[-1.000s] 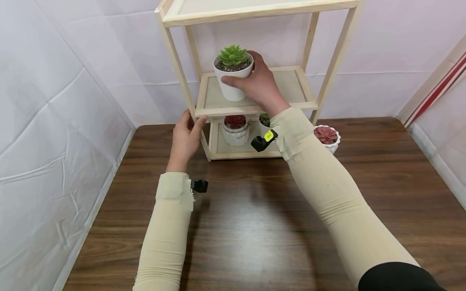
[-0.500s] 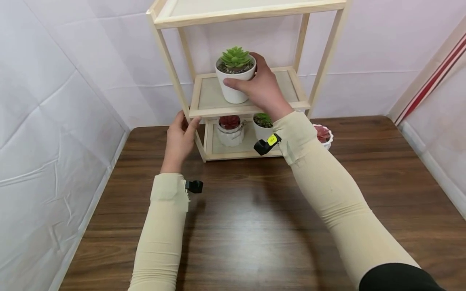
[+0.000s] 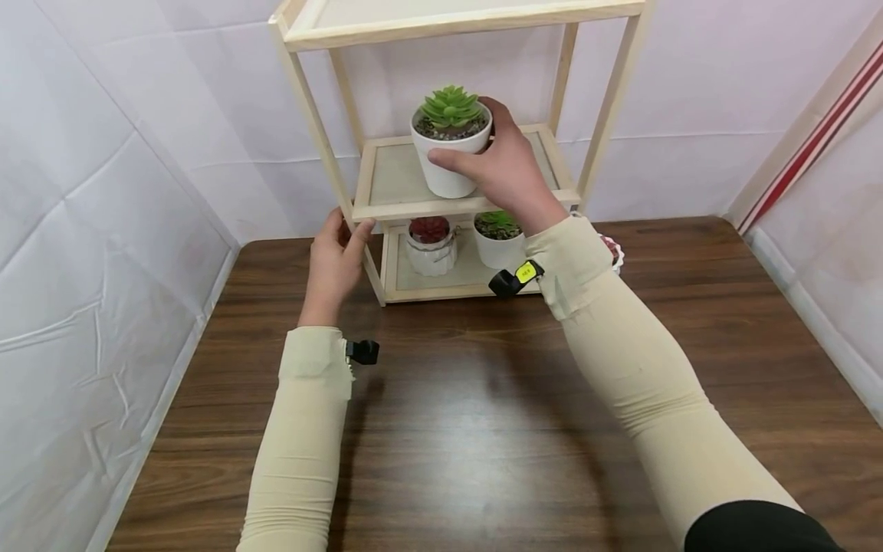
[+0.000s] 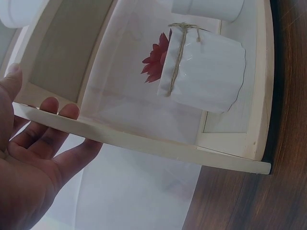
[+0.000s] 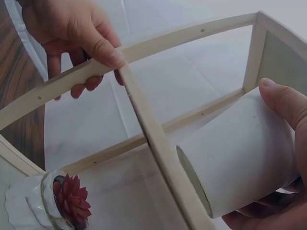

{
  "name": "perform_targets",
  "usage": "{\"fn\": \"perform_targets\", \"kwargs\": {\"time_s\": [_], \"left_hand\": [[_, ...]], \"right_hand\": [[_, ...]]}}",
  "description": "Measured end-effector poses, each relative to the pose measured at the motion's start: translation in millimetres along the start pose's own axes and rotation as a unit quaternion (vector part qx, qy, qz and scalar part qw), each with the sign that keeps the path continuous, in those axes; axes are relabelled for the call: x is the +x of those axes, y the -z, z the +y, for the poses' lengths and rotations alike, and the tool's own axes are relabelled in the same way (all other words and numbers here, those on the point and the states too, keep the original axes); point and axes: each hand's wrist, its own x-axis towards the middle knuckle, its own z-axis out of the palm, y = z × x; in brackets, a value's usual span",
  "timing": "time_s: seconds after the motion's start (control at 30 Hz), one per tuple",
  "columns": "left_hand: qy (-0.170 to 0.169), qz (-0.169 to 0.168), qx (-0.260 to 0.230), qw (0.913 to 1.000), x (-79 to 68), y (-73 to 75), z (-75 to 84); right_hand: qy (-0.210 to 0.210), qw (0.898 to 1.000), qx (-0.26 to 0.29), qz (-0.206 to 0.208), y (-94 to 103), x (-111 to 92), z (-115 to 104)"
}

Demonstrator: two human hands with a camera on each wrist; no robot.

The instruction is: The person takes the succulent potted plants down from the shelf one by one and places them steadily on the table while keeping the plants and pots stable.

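My right hand [image 3: 507, 165] grips a white pot with a green succulent [image 3: 448, 165] from its right side, thumb across the front. The pot is over the middle shelf of a light wooden rack [image 3: 414, 211], near its front bar. In the right wrist view, the pot's base rim [image 5: 194, 184] shows beside that bar. My left hand [image 3: 333, 261] holds the rack's left front post at middle-shelf height. Its fingers [image 4: 69, 111] curl round the wood, and its thumb lies at the front bar.
On the bottom shelf stand a twine-tied white pot with a red succulent [image 3: 431, 253] and a white pot with a green plant [image 3: 500, 245]. Another red succulent pot [image 3: 616, 249] on the wooden table [image 3: 441, 429] is mostly behind my right sleeve. White sheeting [image 3: 103, 230] hangs around.
The view has shifted, so the rack appears further left. Relative to the rack, the held pot has moved slightly right. My left hand keeps its hold on the post.
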Motion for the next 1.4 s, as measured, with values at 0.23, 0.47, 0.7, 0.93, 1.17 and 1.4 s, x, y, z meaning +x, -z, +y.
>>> {"fn": "perform_targets", "kwargs": {"time_s": [0.23,0.47,0.7,0.93,1.17,1.4], "left_hand": [[0.000,0.004,0.000,1.0000,1.6,-0.3,-0.6],[0.003,0.006,0.006,1.0000,2.2,-0.7,-1.4],[0.006,0.007,0.017,0.9998,1.9,1.0,-2.6],[0.005,0.010,0.015,0.9998,2.2,1.1,-4.3],[0.005,0.009,0.013,0.9999,2.7,1.8,-4.9],[0.006,0.008,0.016,0.9998,3.0,1.9,-5.2]], "right_hand": [[0.009,1.000,0.000,-0.003,5.4,-7.9,0.8],[0.013,1.000,-0.003,-0.003,9.1,-16.6,1.3],[0.025,0.999,0.041,-0.011,10.9,-25.0,0.4],[0.028,0.999,0.043,-0.012,13.2,-31.4,3.5],[0.026,0.999,0.031,-0.013,15.7,-38.9,5.2],[0.026,0.999,0.014,-0.017,18.4,-46.2,5.8]]}}
